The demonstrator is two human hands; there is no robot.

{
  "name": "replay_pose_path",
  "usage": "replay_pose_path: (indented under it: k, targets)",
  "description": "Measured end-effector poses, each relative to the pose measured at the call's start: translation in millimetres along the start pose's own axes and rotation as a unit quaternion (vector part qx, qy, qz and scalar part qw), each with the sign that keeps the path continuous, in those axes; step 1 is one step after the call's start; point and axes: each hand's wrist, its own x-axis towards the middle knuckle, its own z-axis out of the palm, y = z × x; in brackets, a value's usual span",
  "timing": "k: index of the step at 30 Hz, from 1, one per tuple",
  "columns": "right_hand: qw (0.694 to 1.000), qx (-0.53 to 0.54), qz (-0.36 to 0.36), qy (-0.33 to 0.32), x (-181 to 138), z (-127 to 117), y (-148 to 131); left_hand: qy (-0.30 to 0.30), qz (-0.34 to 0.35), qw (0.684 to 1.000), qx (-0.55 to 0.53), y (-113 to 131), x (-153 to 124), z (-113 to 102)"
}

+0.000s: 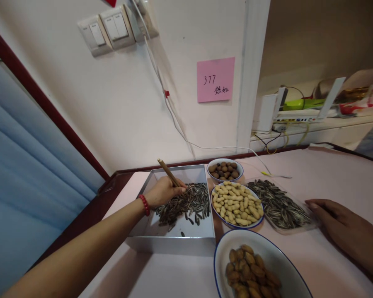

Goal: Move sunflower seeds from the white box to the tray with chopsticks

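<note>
Step in hand, as we judge it: working the chopsticks (168,173) among the loose seeds (199,196) in the metal box (174,245). The box stands toward the table's (332,174) far-left corner, its back rim near the far edge. Our left hand (166,192) is inside it, fingers drawn in close around the chopsticks, thumb along them. We cannot tell whether the lower tips are apart or hold a seed; the hand and the heap hide them.

Next move, in our judgement, calls for a firm grip and a small adjustment of the tips; pressing hard could scatter the slick seeds.

Orientation: the chopsticks are tilted, long axis slanting. The upper end points up toward the table's far-left corner; the lower end runs down and rightward into the heap.

Our right hand (345,227) is toward the table's right edge, thumb at the side of the clear tray (294,230) of striped seeds (279,203). Firm contact is uncertain and most fingers are hidden, so we cannot tell their state. Peanuts (236,203) sit in a bowl between box and tray.
</note>
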Motion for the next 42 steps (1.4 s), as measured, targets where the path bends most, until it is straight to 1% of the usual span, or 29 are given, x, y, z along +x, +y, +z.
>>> replay_pose_path:
  k: [5,11,15,20,28,35,42]
  targets:
    - [1.0,0.0,0.002,-0.002,-0.3,-0.8,0.7,-0.023,0.01,1.0,0.015,-2.2,0.8,-0.4]
    - [1.0,0.002,0.007,0.001,-1.4,-1.0,0.1,-0.041,0.001,0.999,0.0,-4.9,0.9,1.4]
    - [1.0,0.005,0.008,-0.002,-1.7,-1.9,-3.3,-0.025,0.013,0.999,0.024,-3.3,0.2,3.3]
    - [1.0,-0.003,0.007,-0.009,-1.8,-3.7,-6.0,0.01,0.035,0.999,0.035,-7.0,-0.8,7.8]
    - [1.0,-0.001,0.001,-0.007,-1.8,-2.4,-3.5,0.049,0.007,0.998,0.028,-3.6,-2.1,10.5]
    - [1.0,0.0,0.007,-0.012,-2.1,-3.1,-2.3,0.049,0.013,0.998,0.027,-5.7,-2.2,9.0]
    - [1.0,0.0,0.013,-0.013,-2.3,-3.8,-8.6,0.023,0.006,1.0,0.012,-4.7,-2.1,8.1]
